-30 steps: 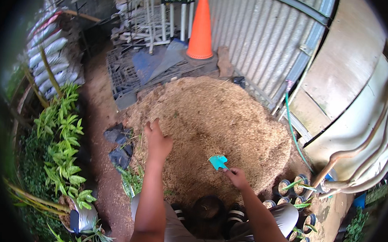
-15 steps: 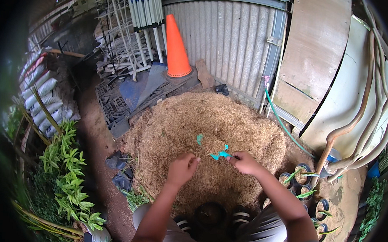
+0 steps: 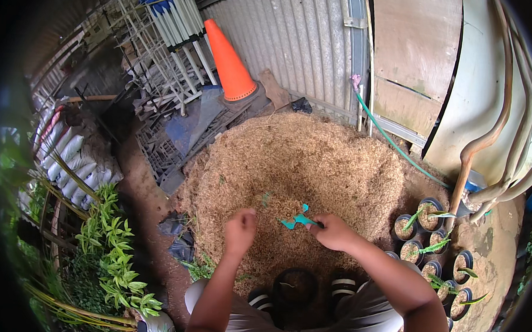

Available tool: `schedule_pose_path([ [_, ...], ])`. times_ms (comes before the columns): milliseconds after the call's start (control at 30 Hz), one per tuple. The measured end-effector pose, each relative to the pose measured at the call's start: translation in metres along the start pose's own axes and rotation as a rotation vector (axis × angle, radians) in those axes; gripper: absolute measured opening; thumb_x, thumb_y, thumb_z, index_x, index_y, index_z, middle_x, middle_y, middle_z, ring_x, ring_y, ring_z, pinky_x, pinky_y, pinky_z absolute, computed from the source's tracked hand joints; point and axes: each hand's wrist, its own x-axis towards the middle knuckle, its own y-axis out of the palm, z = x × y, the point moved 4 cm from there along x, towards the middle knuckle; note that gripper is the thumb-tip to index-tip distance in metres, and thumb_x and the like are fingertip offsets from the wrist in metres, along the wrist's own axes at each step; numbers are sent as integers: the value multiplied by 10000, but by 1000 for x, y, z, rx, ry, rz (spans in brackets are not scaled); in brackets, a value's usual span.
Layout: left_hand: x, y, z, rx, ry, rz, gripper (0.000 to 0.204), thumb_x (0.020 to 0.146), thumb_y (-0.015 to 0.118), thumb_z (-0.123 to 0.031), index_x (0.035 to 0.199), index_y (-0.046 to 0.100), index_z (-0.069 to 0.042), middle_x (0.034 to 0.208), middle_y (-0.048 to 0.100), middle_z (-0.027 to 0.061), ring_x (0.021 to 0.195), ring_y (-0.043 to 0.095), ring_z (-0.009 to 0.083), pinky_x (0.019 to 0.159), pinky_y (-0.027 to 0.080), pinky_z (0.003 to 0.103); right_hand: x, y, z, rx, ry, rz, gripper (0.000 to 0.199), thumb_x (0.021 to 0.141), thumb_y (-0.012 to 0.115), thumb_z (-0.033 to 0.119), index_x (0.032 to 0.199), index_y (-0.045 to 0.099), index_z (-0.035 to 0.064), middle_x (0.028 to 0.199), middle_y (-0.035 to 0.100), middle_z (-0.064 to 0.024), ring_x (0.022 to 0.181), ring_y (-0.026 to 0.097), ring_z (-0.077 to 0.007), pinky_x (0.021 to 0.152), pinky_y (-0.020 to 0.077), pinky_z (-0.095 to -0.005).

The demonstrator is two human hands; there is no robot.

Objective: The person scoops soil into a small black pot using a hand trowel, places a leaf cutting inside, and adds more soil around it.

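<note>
Teal trowel held over the pile of husk, black pot waiting below.

The right hand [image 3: 332, 231] is closed around the handle of the small teal trowel [image 3: 296, 219], whose long axis runs left from the fist toward the left hand [image 3: 240, 229]. The left hand seems loosely curled and empty, though this is hard to see. The black pot [image 3: 294, 286] stands just under both hands, between the sandals, on the husk pile [image 3: 313, 162].

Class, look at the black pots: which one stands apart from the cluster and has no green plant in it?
The pot between the person's feet, below the hands. It shows no seedling; the other pots are clustered at the right, with green leaves.
</note>
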Motion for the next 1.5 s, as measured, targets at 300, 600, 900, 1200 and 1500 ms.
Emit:
schedule_pose_path([
  [300, -15, 7, -65, 120, 365, 25, 216, 895, 741, -198, 1033, 698, -38, 806, 662, 81, 703, 630, 207, 676, 489, 367, -12, -11, 6, -4, -35, -106, 299, 947, 622, 304, 967, 673, 10, 827, 641, -219, 759, 627, -379, 692, 469, -470],
  [600, -24, 37, -76, 62, 559, 49, 78, 877, 736, -107, 913, 700, -49, 745, 638, 65, 668, 605, 205, 683, 448, 357, -16, -6, 14, -31, -3, -29, 331, 955, 595, 328, 1019, 667, 11, 857, 664, -248, 875, 656, -429, 774, 487, -515],
  [900, -11, 21, -76, 143, 496, 144, 147, 837, 782, -188, 855, 672, -93, 763, 643, 39, 681, 615, 213, 725, 418, 363, -10, -2, 5, -41, -11, -62, 309, 945, 621, 316, 993, 672, 14, 802, 643, -222, 772, 644, -398, 701, 477, -484],
  [1200, -8, 25, -62, 239, 538, 132, 81, 858, 724, -148, 913, 693, -97, 825, 670, 40, 751, 633, 222, 754, 427, 389, -5, 2, 9, -33, -2, -30, 309, 955, 621, 315, 969, 665, 10, 793, 620, -211, 722, 624, -363, 661, 460, -457],
  [1500, 19, -13, -47, 356, 407, -1, 278, 945, 636, -209, 1183, 670, -67, 1250, 619, 178, 1187, 557, 350, 1020, 400, 461, 0, 10, 17, -103, -14, 35, 318, 944, 602, 311, 1024, 677, 13, 822, 663, -238, 811, 658, -424, 735, 492, -500],
])
